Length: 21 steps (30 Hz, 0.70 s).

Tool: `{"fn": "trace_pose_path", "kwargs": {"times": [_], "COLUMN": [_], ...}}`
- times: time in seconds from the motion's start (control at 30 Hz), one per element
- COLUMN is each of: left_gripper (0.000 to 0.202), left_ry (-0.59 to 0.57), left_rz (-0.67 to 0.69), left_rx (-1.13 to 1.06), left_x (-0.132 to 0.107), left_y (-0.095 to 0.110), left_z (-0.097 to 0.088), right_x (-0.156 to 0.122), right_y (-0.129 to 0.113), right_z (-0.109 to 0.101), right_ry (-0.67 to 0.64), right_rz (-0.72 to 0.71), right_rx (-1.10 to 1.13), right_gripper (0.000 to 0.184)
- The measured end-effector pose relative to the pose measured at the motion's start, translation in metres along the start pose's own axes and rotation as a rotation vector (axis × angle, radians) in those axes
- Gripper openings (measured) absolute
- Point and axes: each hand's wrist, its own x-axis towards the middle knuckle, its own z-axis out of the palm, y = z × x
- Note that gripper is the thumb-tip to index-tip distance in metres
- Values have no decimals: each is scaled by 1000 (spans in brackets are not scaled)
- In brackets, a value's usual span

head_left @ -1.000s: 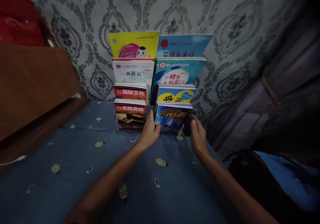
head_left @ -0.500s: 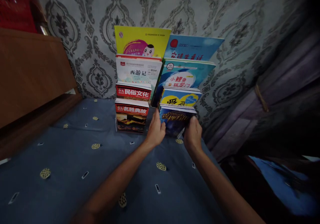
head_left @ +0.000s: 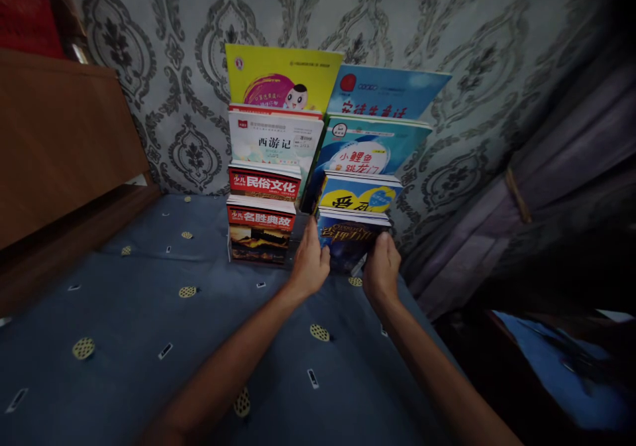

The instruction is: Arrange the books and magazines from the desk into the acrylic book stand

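Note:
Between my two hands stands a dark blue book [head_left: 345,244] with gold lettering, the front one of the right-hand row. My left hand [head_left: 311,260] grips its left edge, thumb over the front. My right hand [head_left: 381,267] holds its right edge, fingers curled around it. Behind it, stepped upward, are a yellow-and-blue book [head_left: 360,194], a teal book [head_left: 377,144] and a blue book [head_left: 392,91]. The left-hand row has a red-and-black book [head_left: 261,234] in front, then another red book [head_left: 265,184], a white book [head_left: 275,138] and a yellow book [head_left: 283,75].
The books stand on a blue patterned cloth [head_left: 213,340] against a grey damask wall [head_left: 193,154]. A brown wooden cabinet [head_left: 64,148] is at left with a red object [head_left: 27,12] on top. A tied purple curtain [head_left: 487,234] hangs at right.
The camera view has shifted slightly. Both hands stay on the edges of the dark blue book, and the books have kept their places.

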Motion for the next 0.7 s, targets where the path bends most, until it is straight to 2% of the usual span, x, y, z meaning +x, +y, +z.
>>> {"fn": "trace_pose_path", "kwargs": {"times": [0.23, 0.47, 0.7], "left_gripper": [78, 80, 85], "left_ry": [13, 21, 63], "left_rz": [-2, -57, -162], "left_rx": [-5, -21, -45], "left_x": [1, 7, 26], "left_y": [3, 13, 20], "left_z": [-1, -5, -11], "right_x": [1, 21, 33], "right_y": [0, -25, -43], "right_z": [-3, -5, 5], "right_ry": [-8, -44, -45], "right_rz": [12, 40, 67], "right_rx": [1, 64, 93], "right_gripper": [55, 64, 65]}}
